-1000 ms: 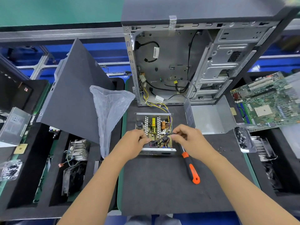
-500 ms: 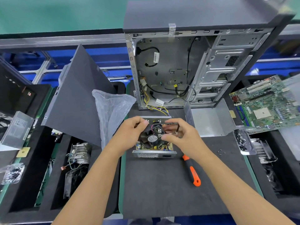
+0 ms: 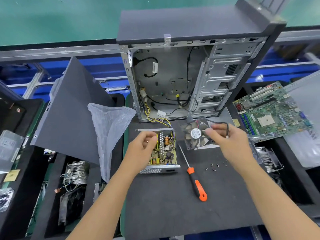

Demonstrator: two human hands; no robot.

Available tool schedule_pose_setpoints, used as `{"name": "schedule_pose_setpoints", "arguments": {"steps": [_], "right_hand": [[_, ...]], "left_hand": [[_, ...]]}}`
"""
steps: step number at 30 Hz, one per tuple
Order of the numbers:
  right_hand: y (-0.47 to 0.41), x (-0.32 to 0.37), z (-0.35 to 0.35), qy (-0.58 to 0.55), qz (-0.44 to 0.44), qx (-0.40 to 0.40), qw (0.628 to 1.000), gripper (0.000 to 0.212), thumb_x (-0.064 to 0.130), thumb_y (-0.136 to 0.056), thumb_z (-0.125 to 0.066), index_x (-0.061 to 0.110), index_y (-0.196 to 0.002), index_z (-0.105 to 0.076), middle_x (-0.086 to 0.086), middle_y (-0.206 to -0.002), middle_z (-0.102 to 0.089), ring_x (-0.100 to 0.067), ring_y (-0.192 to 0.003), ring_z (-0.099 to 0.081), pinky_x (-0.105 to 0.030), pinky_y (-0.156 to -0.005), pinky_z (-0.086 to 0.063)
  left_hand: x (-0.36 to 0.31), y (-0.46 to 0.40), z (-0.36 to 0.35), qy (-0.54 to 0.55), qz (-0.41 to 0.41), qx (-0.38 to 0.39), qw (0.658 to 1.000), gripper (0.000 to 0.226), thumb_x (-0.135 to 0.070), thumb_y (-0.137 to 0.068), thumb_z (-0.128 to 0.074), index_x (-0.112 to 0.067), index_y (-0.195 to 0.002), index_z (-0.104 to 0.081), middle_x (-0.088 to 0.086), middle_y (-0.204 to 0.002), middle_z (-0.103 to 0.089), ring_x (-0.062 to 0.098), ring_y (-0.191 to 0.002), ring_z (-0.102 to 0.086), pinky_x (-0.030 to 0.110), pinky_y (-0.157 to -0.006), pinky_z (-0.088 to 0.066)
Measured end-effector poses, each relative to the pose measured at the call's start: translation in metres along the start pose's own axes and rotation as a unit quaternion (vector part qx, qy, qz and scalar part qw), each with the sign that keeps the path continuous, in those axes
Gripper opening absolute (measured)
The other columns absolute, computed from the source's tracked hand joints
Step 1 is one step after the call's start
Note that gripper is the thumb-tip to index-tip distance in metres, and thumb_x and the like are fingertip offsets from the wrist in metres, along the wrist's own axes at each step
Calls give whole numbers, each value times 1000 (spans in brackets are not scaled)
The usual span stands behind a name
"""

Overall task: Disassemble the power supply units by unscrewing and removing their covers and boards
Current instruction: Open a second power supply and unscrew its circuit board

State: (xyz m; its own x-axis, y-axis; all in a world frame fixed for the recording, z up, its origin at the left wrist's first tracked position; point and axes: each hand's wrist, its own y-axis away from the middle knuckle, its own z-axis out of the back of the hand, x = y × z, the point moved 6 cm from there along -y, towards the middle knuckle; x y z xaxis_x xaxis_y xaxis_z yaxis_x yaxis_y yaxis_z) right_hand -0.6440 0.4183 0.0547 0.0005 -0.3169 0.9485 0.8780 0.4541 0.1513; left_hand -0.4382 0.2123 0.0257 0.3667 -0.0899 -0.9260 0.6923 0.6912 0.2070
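Power supply unit open, board inside.

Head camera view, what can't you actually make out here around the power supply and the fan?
- Power supply board: its left part is hidden behind the left hand.
- Fan: its right edge is covered by the right hand, and motion blur smears its label.
- Loose screws on the mat: too small to tell type.
- Left hand: fingers curled, whether they pinch anything is unclear.
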Motion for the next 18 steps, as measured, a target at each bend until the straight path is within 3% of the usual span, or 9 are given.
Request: {"name": "schedule_pose_setpoints", "arguments": {"steps": [3, 5, 7, 11, 14, 18], "right_hand": [[-20, -3, 39, 79, 19, -126, 989, 14, 37, -79, -79, 27, -79, -69, 12, -69, -70, -2, -67, -65, -22, -67, -46], [-33, 0, 50, 178, 43, -162, 970, 16, 40, -81, -75, 26, -79, -67, 16, -67, -65, 1, -67, -62, -13, -64, -38], [-46, -1, 46, 264, 67, -161, 948, 17, 36, -85, -72, 20, -85, -67, 14, -68, -63, -9, -66, -57, -19, -63, -36], [-64, -11, 19, 410, 98, -127, 898, 22, 28, -91, -68, 6, -96, -66, -15, -83, -68, -36, -82, -59, -38, -65, -41], [-72, -13, 1, 462, 136, -95, 871, 25, 23, -90, -70, -1, -97, -65, -22, -84, -67, -39, -84, -58, -38, -63, -35], [-75, -11, -15, 485, 159, -72, 857, 24, 20, -90, -70, -3, -96, -65, -24, -84, -67, -40, -82, -59, -41, -66, -39]], "left_hand": [[13, 6, -8, -81, -17, 65, 994, 8, -35, -94, -65, -40, -100, -62, -12, -85, -63, -1, -73, -55, 10, -68, -45], [23, 10, -13, -134, -19, 107, 985, 15, -39, -90, -70, -40, -102, -61, -12, -85, -64, 1, -75, -55, 12, -71, -45], [31, 12, -18, -181, -19, 139, 974, 24, -43, -84, -76, -38, -104, -63, -12, -90, -64, 1, -80, -55, 18, -77, -47], [40, 14, -21, -237, -20, 162, 958, 34, -52, -77, -80, -43, -106, -63, -19, -98, -63, 0, -90, -57, 27, -86, -51], [43, 14, -19, -242, -13, 157, 957, 31, -53, -78, -77, -48, -104, -60, -21, -99, -62, 0, -91, -56, 31, -88, -52], [46, 16, -19, -244, -6, 149, 958, 32, -54, -80, -75, -46, -107, -60, -23, -99, -62, -1, -92, -56, 33, -90, -51]]}}
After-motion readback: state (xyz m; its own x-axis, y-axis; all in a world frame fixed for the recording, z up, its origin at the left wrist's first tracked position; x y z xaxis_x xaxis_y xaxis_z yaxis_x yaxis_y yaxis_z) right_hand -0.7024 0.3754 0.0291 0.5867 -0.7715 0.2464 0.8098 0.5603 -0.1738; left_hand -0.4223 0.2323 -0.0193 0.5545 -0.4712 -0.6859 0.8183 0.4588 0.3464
